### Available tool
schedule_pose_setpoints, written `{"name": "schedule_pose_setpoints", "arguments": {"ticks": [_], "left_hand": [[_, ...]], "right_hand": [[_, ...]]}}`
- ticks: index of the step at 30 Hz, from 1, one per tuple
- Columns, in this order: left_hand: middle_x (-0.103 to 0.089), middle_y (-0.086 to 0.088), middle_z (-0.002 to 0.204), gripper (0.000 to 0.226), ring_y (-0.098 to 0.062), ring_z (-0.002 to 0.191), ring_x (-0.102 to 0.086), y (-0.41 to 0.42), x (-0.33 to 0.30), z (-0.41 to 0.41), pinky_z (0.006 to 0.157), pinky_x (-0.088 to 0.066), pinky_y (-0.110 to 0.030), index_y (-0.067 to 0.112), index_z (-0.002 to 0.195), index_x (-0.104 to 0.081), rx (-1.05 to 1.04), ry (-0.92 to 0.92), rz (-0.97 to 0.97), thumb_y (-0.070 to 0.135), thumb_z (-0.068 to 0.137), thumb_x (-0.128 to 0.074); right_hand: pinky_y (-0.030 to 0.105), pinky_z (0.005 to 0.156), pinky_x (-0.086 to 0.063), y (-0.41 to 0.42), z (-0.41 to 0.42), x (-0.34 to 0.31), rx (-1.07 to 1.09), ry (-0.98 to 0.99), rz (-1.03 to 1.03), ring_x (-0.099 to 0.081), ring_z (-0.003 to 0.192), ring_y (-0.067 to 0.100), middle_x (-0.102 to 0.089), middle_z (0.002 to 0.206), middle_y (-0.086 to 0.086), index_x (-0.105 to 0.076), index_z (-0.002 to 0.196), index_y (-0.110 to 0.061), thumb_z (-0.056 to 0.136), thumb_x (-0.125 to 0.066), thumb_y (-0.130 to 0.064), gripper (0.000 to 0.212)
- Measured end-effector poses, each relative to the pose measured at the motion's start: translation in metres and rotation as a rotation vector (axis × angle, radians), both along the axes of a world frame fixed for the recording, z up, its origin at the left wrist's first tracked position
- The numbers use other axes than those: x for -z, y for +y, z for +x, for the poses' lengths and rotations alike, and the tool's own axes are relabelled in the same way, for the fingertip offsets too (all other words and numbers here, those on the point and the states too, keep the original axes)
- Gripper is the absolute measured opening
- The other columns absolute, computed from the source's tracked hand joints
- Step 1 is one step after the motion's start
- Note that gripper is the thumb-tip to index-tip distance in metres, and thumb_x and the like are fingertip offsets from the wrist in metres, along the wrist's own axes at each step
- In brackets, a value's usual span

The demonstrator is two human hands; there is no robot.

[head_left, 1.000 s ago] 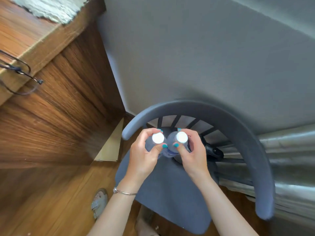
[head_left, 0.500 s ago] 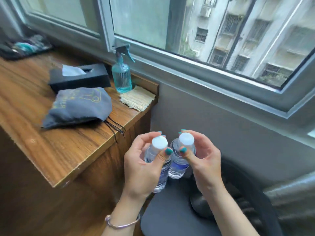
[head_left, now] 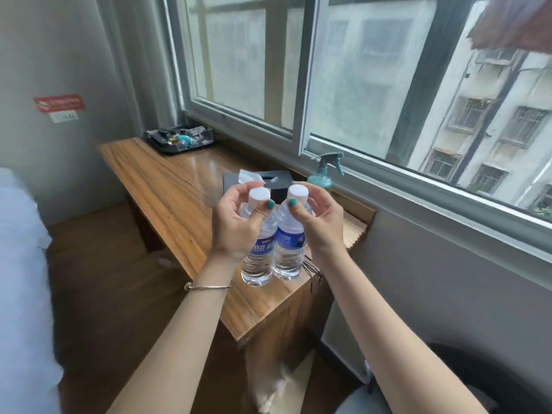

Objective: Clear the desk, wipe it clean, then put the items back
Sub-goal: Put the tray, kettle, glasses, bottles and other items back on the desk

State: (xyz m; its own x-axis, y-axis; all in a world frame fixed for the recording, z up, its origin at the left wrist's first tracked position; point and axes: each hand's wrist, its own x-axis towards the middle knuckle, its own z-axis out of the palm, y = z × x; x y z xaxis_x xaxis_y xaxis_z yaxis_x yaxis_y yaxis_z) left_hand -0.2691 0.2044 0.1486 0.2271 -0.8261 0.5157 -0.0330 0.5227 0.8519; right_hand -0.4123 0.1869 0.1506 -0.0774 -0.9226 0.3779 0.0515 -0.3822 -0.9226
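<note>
Your left hand (head_left: 236, 228) and right hand (head_left: 319, 225) each pinch a bottle neck, left bottle (head_left: 259, 258) touching right bottle (head_left: 288, 252), upright above desk (head_left: 167, 186).

Left hand (head_left: 234, 225) and right hand (head_left: 321, 222) each holding a water bottle by the neck, left bottle (head_left: 258, 255) touching right bottle (head_left: 288, 249), above the wooden worktop (head_left: 167, 186), tissue box (head_left: 277, 182) and spray bottle (head_left: 324, 171) beyond

2 white-capped, blue-labelled clear bottles (head_left: 273, 234); brown wood-grain desk (head_left: 167, 186).
</note>
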Motion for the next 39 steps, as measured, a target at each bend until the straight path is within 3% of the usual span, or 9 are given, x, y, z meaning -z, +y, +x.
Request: {"name": "schedule_pose_setpoints", "arguments": {"ticks": [2,10,14,17,22,25,30,36,39], "left_hand": [[-0.069,-0.006,0.106,0.034,-0.017,0.101,-0.066,-0.018,0.007,0.018,0.088,-0.053,-0.029,0.013,0.106,-0.062,-0.008,-0.032,0.019,0.014,0.077,-0.079],[-0.068,-0.006,0.11,0.035,-0.019,0.105,-0.064,-0.06,0.041,0.049,0.093,-0.054,-0.036,0.018,0.108,-0.063,-0.016,-0.051,0.114,0.02,0.076,-0.078],[-0.064,0.003,0.121,0.049,-0.012,0.116,-0.059,-0.057,0.048,0.047,0.097,-0.05,-0.027,0.017,0.122,-0.06,-0.016,-0.077,0.111,0.033,0.078,-0.075],[-0.053,0.006,0.139,0.055,-0.005,0.126,-0.049,-0.051,0.058,0.043,0.101,-0.042,-0.015,0.023,0.136,-0.048,-0.038,-0.177,0.086,0.024,0.086,-0.071],[-0.025,0.009,0.156,0.068,-0.012,0.143,-0.026,-0.044,0.077,0.045,0.103,-0.029,-0.017,0.044,0.141,-0.019,0.007,-0.196,0.17,0.038,0.087,-0.06],[-0.011,0.011,0.161,0.076,-0.017,0.145,-0.022,-0.037,0.085,0.046,0.107,-0.034,-0.032,0.054,0.141,-0.003,0.029,-0.209,0.209,0.044,0.087,-0.055],[-0.009,0.011,0.162,0.1,-0.019,0.144,-0.027,-0.019,0.104,0.047,0.109,-0.039,-0.046,0.072,0.13,0.014,0.026,-0.279,0.281,0.032,0.088,-0.066],[-0.009,0.0,0.162,0.102,-0.019,0.147,-0.016,0.026,0.147,0.026,0.116,-0.023,-0.034,0.034,0.152,0.008,0.003,-0.349,0.524,0.025,0.086,-0.07],[-0.001,0.002,0.163,0.099,-0.016,0.148,-0.011,0.051,0.161,-0.014,0.118,-0.02,-0.031,0.031,0.152,0.013,0.038,-0.416,0.548,0.025,0.09,-0.064]], "right_hand": [[0.001,0.077,-0.041,-0.016,0.02,0.006,0.017,0.0,0.026,-0.058,0.086,-0.019,-0.066,0.095,-0.018,-0.066,0.097,-0.025,0.081,-0.076,-0.008,0.026],[0.019,0.082,-0.045,-0.051,0.049,0.036,0.082,0.034,0.115,-0.06,0.098,-0.005,-0.068,0.102,-0.015,-0.066,0.101,-0.03,0.082,-0.077,-0.018,0.025],[0.027,0.092,-0.049,-0.058,0.05,0.047,0.091,0.137,0.074,-0.06,0.106,0.0,-0.067,0.108,-0.013,-0.061,0.106,-0.036,0.086,-0.072,-0.028,0.024],[0.039,0.096,-0.051,-0.059,0.05,0.06,0.05,0.2,0.114,-0.06,0.107,0.003,-0.063,0.112,-0.014,-0.055,0.108,-0.044,0.086,-0.07,-0.039,0.028],[0.028,0.1,-0.044,-0.051,0.044,0.069,0.037,0.315,0.095,-0.051,0.117,0.001,-0.051,0.127,-0.015,-0.041,0.129,-0.04,0.076,-0.082,-0.033,0.068],[0.029,0.102,-0.043,-0.051,0.038,0.072,0.028,0.331,0.145,-0.048,0.124,0.008,-0.044,0.138,-0.009,-0.033,0.136,-0.038,0.071,-0.086,-0.03,0.084],[0.021,0.104,-0.042,-0.034,0.034,0.106,-0.022,0.302,0.264,-0.047,0.118,-0.009,-0.047,0.131,-0.018,-0.033,0.137,-0.03,0.069,-0.087,-0.017,0.087],[0.022,0.103,-0.033,0.009,0.017,0.145,0.055,0.341,0.337,-0.037,0.131,-0.001,-0.04,0.135,-0.021,-0.033,0.145,-0.028,0.074,-0.085,-0.023,0.088],[0.022,0.104,-0.037,0.035,-0.003,0.166,0.134,0.322,0.329,-0.043,0.13,0.001,-0.046,0.133,-0.021,-0.039,0.139,-0.032,0.076,-0.083,-0.017,0.078]]}}
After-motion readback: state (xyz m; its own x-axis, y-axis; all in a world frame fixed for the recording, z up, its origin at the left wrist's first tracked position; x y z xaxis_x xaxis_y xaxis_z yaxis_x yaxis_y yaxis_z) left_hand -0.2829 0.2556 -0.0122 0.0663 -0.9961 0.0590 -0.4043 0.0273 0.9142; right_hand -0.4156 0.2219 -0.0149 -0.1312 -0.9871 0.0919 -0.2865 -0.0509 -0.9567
